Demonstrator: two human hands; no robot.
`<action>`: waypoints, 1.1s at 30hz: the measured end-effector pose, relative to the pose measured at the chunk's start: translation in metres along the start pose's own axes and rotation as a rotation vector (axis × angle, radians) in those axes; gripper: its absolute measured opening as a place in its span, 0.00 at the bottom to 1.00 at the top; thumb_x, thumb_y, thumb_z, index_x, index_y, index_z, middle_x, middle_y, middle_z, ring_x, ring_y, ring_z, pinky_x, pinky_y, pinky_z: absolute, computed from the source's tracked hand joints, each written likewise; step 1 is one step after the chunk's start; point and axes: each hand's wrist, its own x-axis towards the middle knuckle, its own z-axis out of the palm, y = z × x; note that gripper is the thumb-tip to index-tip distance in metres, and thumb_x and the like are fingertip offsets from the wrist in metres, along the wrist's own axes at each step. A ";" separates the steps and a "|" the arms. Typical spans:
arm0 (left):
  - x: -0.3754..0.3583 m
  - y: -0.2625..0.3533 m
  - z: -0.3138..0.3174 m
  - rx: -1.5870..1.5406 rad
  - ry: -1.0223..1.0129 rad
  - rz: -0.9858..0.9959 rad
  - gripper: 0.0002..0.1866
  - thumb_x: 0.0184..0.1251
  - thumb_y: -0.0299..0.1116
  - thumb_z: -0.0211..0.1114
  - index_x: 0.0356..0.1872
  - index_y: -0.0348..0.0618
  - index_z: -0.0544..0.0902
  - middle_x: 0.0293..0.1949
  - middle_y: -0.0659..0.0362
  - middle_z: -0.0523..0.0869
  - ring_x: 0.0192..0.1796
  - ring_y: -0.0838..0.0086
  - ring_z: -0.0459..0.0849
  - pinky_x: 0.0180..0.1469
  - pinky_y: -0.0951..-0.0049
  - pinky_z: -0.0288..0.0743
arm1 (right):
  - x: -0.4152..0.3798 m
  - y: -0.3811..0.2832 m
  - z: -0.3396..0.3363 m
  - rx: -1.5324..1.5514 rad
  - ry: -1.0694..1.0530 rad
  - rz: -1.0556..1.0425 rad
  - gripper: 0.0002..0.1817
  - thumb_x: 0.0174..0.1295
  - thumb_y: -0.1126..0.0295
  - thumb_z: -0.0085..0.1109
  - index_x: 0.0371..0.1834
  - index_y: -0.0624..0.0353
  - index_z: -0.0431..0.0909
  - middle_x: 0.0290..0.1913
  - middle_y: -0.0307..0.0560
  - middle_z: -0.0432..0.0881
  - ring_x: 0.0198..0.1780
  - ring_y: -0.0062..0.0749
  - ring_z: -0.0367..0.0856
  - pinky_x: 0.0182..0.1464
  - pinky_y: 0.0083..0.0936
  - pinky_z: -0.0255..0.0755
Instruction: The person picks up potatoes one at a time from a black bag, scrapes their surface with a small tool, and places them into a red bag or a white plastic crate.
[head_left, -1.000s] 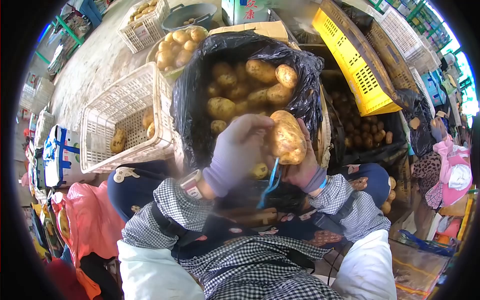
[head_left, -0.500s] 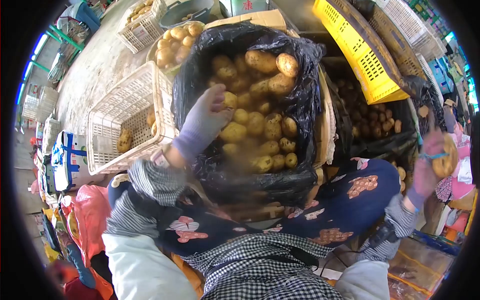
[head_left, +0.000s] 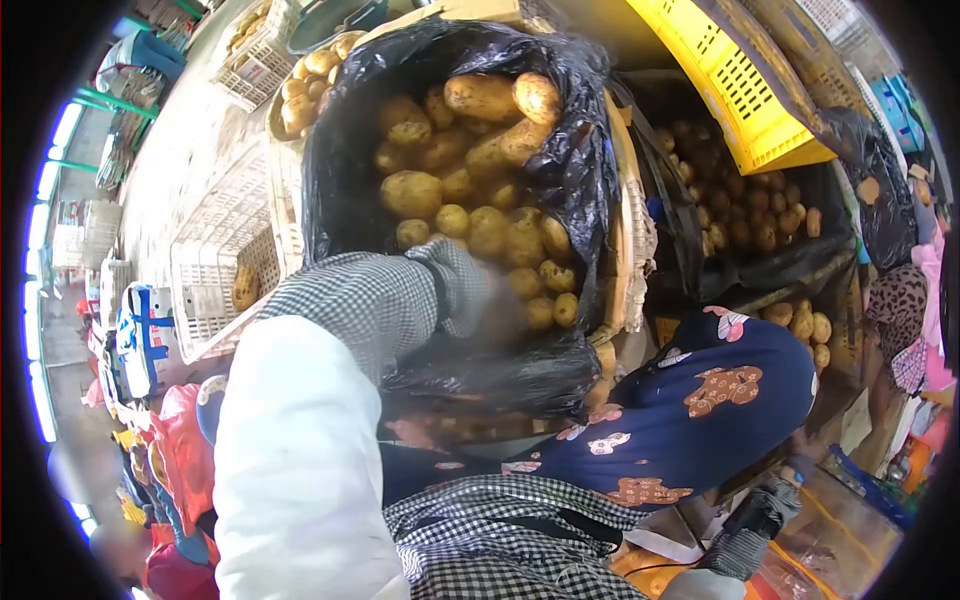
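Observation:
A carton lined with a black plastic bag (head_left: 345, 110) holds many potatoes (head_left: 487, 232) in front of me, larger ones (head_left: 411, 194) toward the far side. Over the near part of these potatoes, my left hand (head_left: 490, 305) reaches down into the bag. Its fingers are smeared by motion, and a checked sleeve (head_left: 350, 300) covers the forearm. At the lower right, beside my knee, is my right arm's checked sleeve with a dark band (head_left: 768, 510). The right hand beyond it is almost entirely hidden, so whatever it may hold does not show.
To the left stands a white plastic crate (head_left: 205, 315) with a potato (head_left: 245, 287) inside. A second black-lined container (head_left: 690, 275) of potatoes is at the right, below a yellow crate (head_left: 720, 90). More potatoes (head_left: 803, 320) lie past my knee. A basket of potatoes (head_left: 300, 100) stands behind the white crate.
My left hand has moved down and right, deeper into the near part of the bag. My right hand, which held a potato out at the far right, has dropped lower. The view has shifted.

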 end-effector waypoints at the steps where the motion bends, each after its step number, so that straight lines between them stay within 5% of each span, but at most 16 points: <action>1: 0.013 0.005 0.004 0.093 0.018 0.033 0.24 0.70 0.46 0.60 0.60 0.42 0.77 0.49 0.54 0.85 0.53 0.61 0.84 0.54 0.63 0.78 | 0.004 -0.020 -0.012 0.850 -0.211 0.290 0.37 0.61 0.66 0.65 0.72 0.67 0.61 0.67 0.60 0.70 0.65 0.41 0.72 0.66 0.33 0.68; 2: 0.022 0.006 0.005 0.150 0.037 0.058 0.23 0.70 0.46 0.59 0.60 0.43 0.77 0.50 0.54 0.85 0.53 0.61 0.84 0.55 0.63 0.78 | 0.000 -0.087 -0.030 1.704 -0.418 0.570 0.37 0.65 0.64 0.61 0.74 0.67 0.58 0.70 0.61 0.66 0.70 0.42 0.68 0.71 0.33 0.65; 8: 0.015 -0.006 0.001 0.305 0.285 0.135 0.22 0.72 0.45 0.59 0.62 0.44 0.76 0.53 0.55 0.84 0.56 0.62 0.83 0.57 0.63 0.77 | -0.063 -0.397 -0.049 1.485 -0.225 -0.079 0.30 0.76 0.70 0.37 0.77 0.69 0.47 0.78 0.57 0.54 0.79 0.42 0.52 0.80 0.39 0.48; 11: -0.031 -0.030 -0.015 0.026 0.616 0.142 0.22 0.73 0.44 0.58 0.62 0.45 0.76 0.55 0.55 0.83 0.58 0.62 0.82 0.58 0.63 0.77 | -0.084 -0.461 -0.032 1.356 -0.958 -0.689 0.31 0.75 0.64 0.47 0.74 0.73 0.55 0.69 0.58 0.68 0.66 0.41 0.73 0.73 0.36 0.63; 12: -0.051 -0.024 -0.025 -0.386 0.715 0.087 0.20 0.74 0.44 0.57 0.60 0.44 0.77 0.53 0.54 0.84 0.54 0.63 0.84 0.57 0.64 0.78 | -0.123 -0.501 -0.017 1.272 -0.946 -0.768 0.29 0.74 0.65 0.48 0.73 0.72 0.58 0.66 0.57 0.72 0.62 0.40 0.77 0.71 0.35 0.66; 13: -0.071 -0.018 -0.035 -0.809 0.860 0.082 0.19 0.74 0.43 0.55 0.57 0.42 0.78 0.52 0.53 0.85 0.51 0.64 0.85 0.55 0.64 0.78 | -0.157 -0.533 -0.001 1.203 -0.856 -0.521 0.25 0.73 0.68 0.50 0.69 0.69 0.66 0.56 0.55 0.80 0.51 0.35 0.81 0.59 0.31 0.75; 14: -0.099 0.001 -0.055 -1.170 0.886 0.075 0.19 0.74 0.43 0.56 0.56 0.42 0.78 0.52 0.53 0.85 0.49 0.65 0.85 0.55 0.65 0.79 | -0.187 -0.548 0.021 1.154 -0.853 -0.504 0.18 0.73 0.69 0.51 0.63 0.64 0.74 0.46 0.49 0.84 0.41 0.29 0.83 0.47 0.27 0.77; 16: -0.154 0.055 -0.102 -1.837 0.917 0.112 0.19 0.73 0.41 0.59 0.57 0.40 0.77 0.52 0.54 0.84 0.48 0.68 0.85 0.55 0.66 0.79 | -0.228 -0.556 0.056 0.868 -1.000 -0.624 0.16 0.73 0.64 0.53 0.57 0.63 0.79 0.41 0.50 0.83 0.38 0.29 0.82 0.46 0.25 0.78; 17: -0.173 0.080 -0.113 -2.142 0.868 0.153 0.20 0.72 0.40 0.61 0.59 0.39 0.76 0.53 0.54 0.83 0.48 0.70 0.85 0.55 0.66 0.78 | -0.247 -0.554 0.074 0.858 -1.216 -0.524 0.18 0.73 0.61 0.53 0.58 0.62 0.78 0.43 0.49 0.83 0.38 0.27 0.82 0.45 0.25 0.79; 20: -0.202 0.128 -0.100 -1.252 1.338 -0.017 0.32 0.59 0.31 0.73 0.64 0.39 0.71 0.63 0.54 0.73 0.64 0.68 0.72 0.66 0.64 0.69 | -0.292 -0.535 0.129 0.737 -1.470 -0.483 0.25 0.72 0.54 0.55 0.63 0.62 0.73 0.47 0.47 0.81 0.41 0.26 0.82 0.45 0.24 0.79; 22: -0.203 0.147 -0.092 -0.856 1.439 -0.166 0.43 0.49 0.27 0.78 0.69 0.38 0.66 0.68 0.51 0.69 0.71 0.64 0.68 0.73 0.64 0.60 | -0.316 -0.535 0.133 0.789 -1.845 -0.095 0.30 0.69 0.56 0.61 0.68 0.62 0.68 0.50 0.43 0.81 0.49 0.25 0.80 0.51 0.26 0.79; 24: -0.208 0.165 -0.099 -0.648 1.430 -0.235 0.44 0.49 0.26 0.78 0.70 0.38 0.65 0.68 0.50 0.69 0.71 0.63 0.68 0.73 0.63 0.61 | -0.337 -0.540 0.130 0.871 -1.762 -0.261 0.32 0.66 0.60 0.66 0.69 0.62 0.67 0.52 0.43 0.81 0.52 0.25 0.79 0.54 0.26 0.77; 26: -0.196 0.163 -0.084 -0.736 1.568 -0.188 0.47 0.47 0.26 0.79 0.71 0.38 0.64 0.67 0.50 0.70 0.70 0.61 0.71 0.71 0.62 0.65 | -0.340 -0.546 0.124 0.892 -1.741 -0.262 0.37 0.58 0.69 0.73 0.70 0.63 0.66 0.56 0.42 0.79 0.58 0.25 0.77 0.61 0.26 0.74; 29: -0.216 0.167 -0.096 -0.718 1.487 -0.363 0.47 0.46 0.24 0.79 0.71 0.38 0.64 0.66 0.50 0.72 0.68 0.61 0.72 0.70 0.62 0.67 | -0.344 -0.551 0.124 0.995 -1.695 -0.267 0.39 0.54 0.72 0.75 0.70 0.64 0.66 0.59 0.42 0.77 0.58 0.25 0.78 0.64 0.26 0.72; 33: -0.199 0.151 -0.066 -0.753 1.562 -0.324 0.41 0.49 0.26 0.78 0.67 0.40 0.69 0.61 0.50 0.76 0.64 0.60 0.76 0.66 0.64 0.70 | -0.336 -0.538 0.156 0.937 -1.506 -0.677 0.41 0.53 0.73 0.76 0.70 0.64 0.65 0.63 0.43 0.73 0.63 0.27 0.74 0.68 0.26 0.68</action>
